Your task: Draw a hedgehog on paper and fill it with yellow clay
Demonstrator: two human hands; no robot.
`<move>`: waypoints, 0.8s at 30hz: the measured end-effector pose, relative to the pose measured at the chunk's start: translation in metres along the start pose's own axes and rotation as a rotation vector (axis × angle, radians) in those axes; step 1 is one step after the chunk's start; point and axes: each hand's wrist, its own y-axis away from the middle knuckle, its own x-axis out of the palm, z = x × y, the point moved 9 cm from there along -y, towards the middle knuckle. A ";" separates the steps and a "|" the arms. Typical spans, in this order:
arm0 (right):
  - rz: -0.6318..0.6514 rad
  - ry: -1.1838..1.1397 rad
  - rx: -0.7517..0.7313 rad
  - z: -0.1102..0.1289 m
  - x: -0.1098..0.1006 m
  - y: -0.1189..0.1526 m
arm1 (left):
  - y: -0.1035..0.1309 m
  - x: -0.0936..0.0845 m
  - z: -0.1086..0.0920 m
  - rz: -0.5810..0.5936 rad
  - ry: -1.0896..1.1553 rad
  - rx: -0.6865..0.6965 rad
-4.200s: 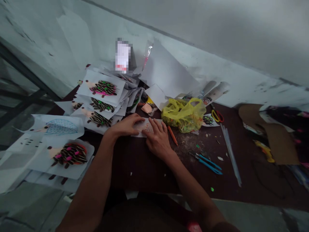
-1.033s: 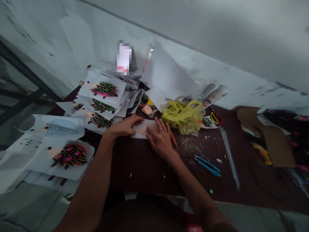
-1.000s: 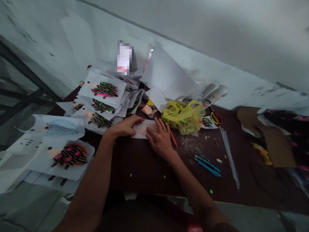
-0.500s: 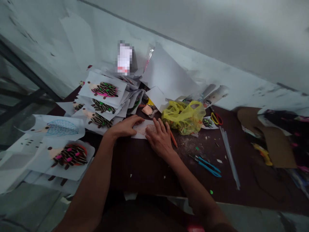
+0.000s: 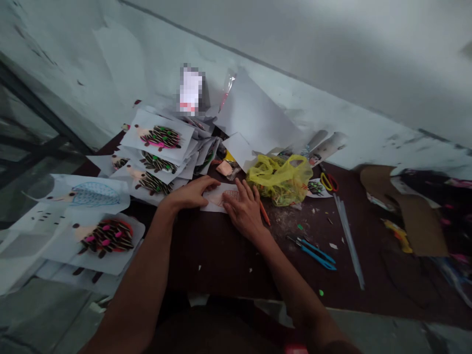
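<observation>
Between my hands a small white sheet (image 5: 216,201) with a reddish-brown drawing lies on the dark table. My left hand (image 5: 191,193) rests at the sheet's left edge, thumb and fingers apart. Fingers spread, my right hand (image 5: 244,206) lies over the right part of the sheet and hides some of the drawing. Just right of that hand is an orange pencil (image 5: 264,213). Beyond the sheet sits a pale pink lump (image 5: 224,168) on clear wrapping. A yellow plastic bag (image 5: 280,179) stands behind and right of my right hand.
Stacked hedgehog pictures (image 5: 162,137) fill the back left, with more hedgehog sheets (image 5: 106,238) at the left edge. To the right lie blue tweezers (image 5: 317,253), scissors (image 5: 329,182), clear sticks (image 5: 349,241) and brown cardboard (image 5: 424,221). A large white sheet (image 5: 254,113) leans on the wall.
The fingers of my right hand have shifted slightly over the sheet, and a little more of the drawing shows. My left hand looks unchanged.
</observation>
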 end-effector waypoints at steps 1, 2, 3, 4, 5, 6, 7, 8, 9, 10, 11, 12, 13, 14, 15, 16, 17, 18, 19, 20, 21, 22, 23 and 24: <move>0.006 0.003 -0.007 0.001 0.001 -0.001 | 0.000 0.000 0.000 -0.002 0.001 0.001; 0.009 0.006 -0.008 0.001 0.002 -0.002 | 0.000 0.000 0.000 -0.002 0.000 0.001; 0.008 0.009 -0.005 0.001 0.003 -0.002 | 0.000 0.000 0.000 -0.001 -0.001 0.000; 0.006 0.010 0.002 0.000 0.004 -0.003 | 0.000 0.000 0.001 0.000 -0.003 -0.001; 0.002 0.008 0.007 -0.001 0.004 -0.003 | 0.000 0.000 0.000 0.000 -0.004 -0.002; -0.002 0.002 0.012 -0.002 0.004 -0.003 | 0.000 0.000 0.000 0.001 -0.005 -0.003; -0.007 -0.008 0.017 -0.003 0.004 -0.002 | 0.000 0.000 0.000 0.003 -0.004 -0.004; -0.015 -0.019 0.024 -0.004 0.003 -0.002 | 0.000 0.000 -0.001 0.006 -0.003 -0.004; -0.025 -0.027 0.031 -0.005 0.002 -0.001 | 0.000 0.000 -0.001 0.008 -0.001 -0.005; -0.034 -0.032 0.036 -0.006 0.001 0.000 | 0.001 -0.001 -0.002 0.009 0.000 -0.007; -0.038 -0.031 0.037 -0.005 0.000 0.001 | 0.001 -0.001 -0.002 0.010 0.001 -0.009; -0.036 -0.026 0.030 -0.004 0.000 0.002 | 0.001 -0.001 -0.002 0.009 0.002 -0.010; -0.027 -0.019 0.016 -0.002 0.000 0.003 | 0.002 -0.002 -0.003 0.004 0.006 -0.009; -0.014 -0.013 0.001 0.000 0.000 0.003 | 0.002 -0.003 -0.003 -0.004 0.015 -0.008; -0.004 -0.010 -0.011 0.002 0.001 0.004 | 0.001 -0.003 -0.002 -0.017 0.032 -0.010; -0.002 -0.015 -0.017 0.003 0.001 0.004 | 0.000 -0.005 -0.002 -0.035 0.055 -0.016; -0.009 -0.027 -0.018 0.003 0.000 0.004 | -0.001 -0.006 0.000 -0.062 0.082 -0.027; -0.025 -0.047 -0.012 0.002 -0.002 0.004 | -0.003 -0.008 0.002 -0.101 0.108 -0.044; -0.050 -0.070 -0.002 0.000 -0.004 0.004 | -0.004 -0.011 0.005 -0.147 0.136 -0.068; -0.081 -0.092 0.012 -0.003 -0.007 0.004 | -0.005 -0.013 0.008 -0.201 0.162 -0.095; -0.115 -0.111 0.028 -0.007 -0.010 0.004 | -0.006 -0.016 0.011 -0.254 0.189 -0.123; -0.145 -0.122 0.045 -0.011 -0.012 0.005 | -0.006 -0.017 0.014 -0.297 0.214 -0.149; -0.169 -0.128 0.060 -0.016 -0.014 0.006 | -0.006 -0.018 0.015 -0.328 0.232 -0.168; -0.185 -0.131 0.071 -0.020 -0.015 0.006 | -0.006 -0.018 0.015 -0.347 0.247 -0.180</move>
